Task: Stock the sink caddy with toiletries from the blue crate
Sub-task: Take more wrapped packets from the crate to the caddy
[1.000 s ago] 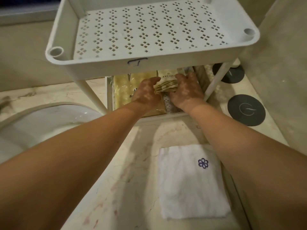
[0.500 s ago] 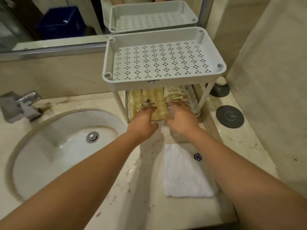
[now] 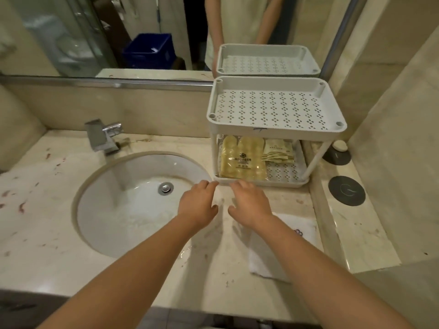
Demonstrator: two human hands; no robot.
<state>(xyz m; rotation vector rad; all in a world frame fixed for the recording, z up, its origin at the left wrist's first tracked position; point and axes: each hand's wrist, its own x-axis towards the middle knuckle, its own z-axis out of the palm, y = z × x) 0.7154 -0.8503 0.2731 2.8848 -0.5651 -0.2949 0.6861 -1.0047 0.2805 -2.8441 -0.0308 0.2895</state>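
Note:
A white two-tier caddy [image 3: 275, 125] stands on the counter to the right of the sink. Its perforated top tray holds nothing. On the lower tray lie a yellow plastic packet [image 3: 242, 162] at the left and a small stack of beige sachets [image 3: 278, 151] at the right. My left hand [image 3: 198, 204] and my right hand [image 3: 249, 204] hover over the counter just in front of the caddy, fingers relaxed, holding nothing. The blue crate [image 3: 149, 52] shows only as a reflection in the mirror.
The sink [image 3: 133, 205] and a chrome tap [image 3: 102, 136] are at the left. A folded white towel [image 3: 268, 257] lies under my right forearm. Two dark round coasters [image 3: 346, 190] and a soap dish [image 3: 336, 154] sit at the right by the wall.
Both hands have let go of the sachets and drawn back out of the lower tray to the counter in front. My head has pulled back, widening the view.

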